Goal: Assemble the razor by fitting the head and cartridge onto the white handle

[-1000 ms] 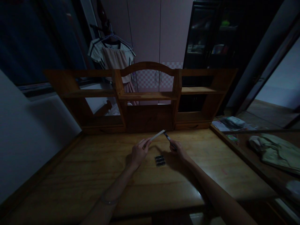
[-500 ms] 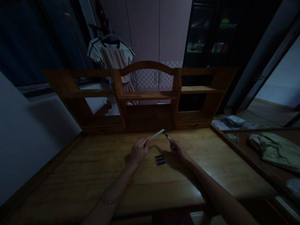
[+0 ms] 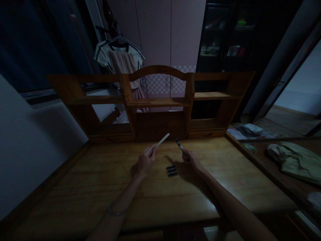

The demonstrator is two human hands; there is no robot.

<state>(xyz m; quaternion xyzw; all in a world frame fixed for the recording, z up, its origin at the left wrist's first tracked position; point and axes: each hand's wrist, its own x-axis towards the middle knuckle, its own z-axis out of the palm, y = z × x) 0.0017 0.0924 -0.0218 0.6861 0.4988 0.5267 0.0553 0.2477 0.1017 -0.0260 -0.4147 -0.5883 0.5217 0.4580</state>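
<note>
My left hand [image 3: 144,161] pinches a thin white stick-like piece [image 3: 160,142] that points up and to the right. My right hand [image 3: 193,160] grips a slim dark pen-like tool [image 3: 181,147] with a pale band, its tip pointing up and left. The two tips are a short gap apart above the wooden desk [image 3: 100,180]. A small dark pack with pale stripes [image 3: 172,170] lies flat on the desk between my hands, touched by neither.
A wooden shelf unit [image 3: 157,103] stands along the desk's back edge. A pale wall panel [image 3: 32,140] borders the left side. To the right sit papers [image 3: 247,131] and crumpled cloth [image 3: 293,160] on a lower surface. Clothes [image 3: 120,60] hang behind.
The white piece and the dark tool's tip met before; my left hand has drawn the white piece leftward, so they are now apart.
</note>
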